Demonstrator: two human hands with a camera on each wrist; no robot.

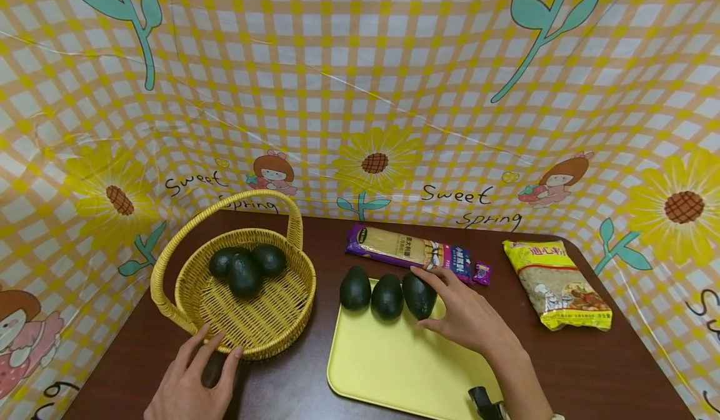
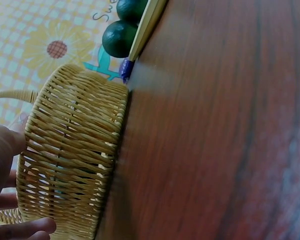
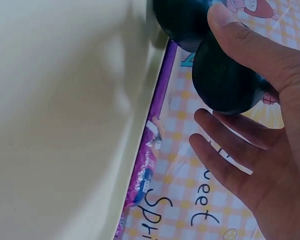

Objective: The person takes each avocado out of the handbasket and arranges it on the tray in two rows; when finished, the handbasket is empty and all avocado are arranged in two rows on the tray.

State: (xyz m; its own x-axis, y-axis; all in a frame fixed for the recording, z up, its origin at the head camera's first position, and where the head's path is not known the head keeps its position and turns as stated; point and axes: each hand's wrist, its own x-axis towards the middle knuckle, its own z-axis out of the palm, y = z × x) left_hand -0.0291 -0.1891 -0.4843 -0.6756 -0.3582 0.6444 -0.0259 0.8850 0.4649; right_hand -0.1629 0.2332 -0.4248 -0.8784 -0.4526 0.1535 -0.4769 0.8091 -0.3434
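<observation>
On the left, a yellow wicker basket [image 1: 306, 307] with a hoop handle holds three dark green avocados [image 1: 245, 275]. My left hand [image 1: 194, 376] rests with relaxed, spread fingers at the basket's near rim; the left wrist view shows its thumb [image 2: 5, 142] against the rim. Three more avocados stand in a row along the far edge of a pale yellow tray [image 1: 405, 370]. The rightmost avocado [image 1: 417, 296] is between the thumb and forefinger of my right hand [image 1: 469, 310], which pinches it. In the right wrist view the other fingers [image 3: 222, 167] spread apart beneath that avocado [image 3: 227, 80].
Behind the tray lies a purple-edged pack of noodles [image 1: 405, 249], with a small purple packet [image 1: 482, 273] beside it. A yellow bag [image 1: 557, 285] lies at the right. A patterned cloth [image 1: 360, 82] encloses the brown table [image 1: 562, 370] at the back and sides.
</observation>
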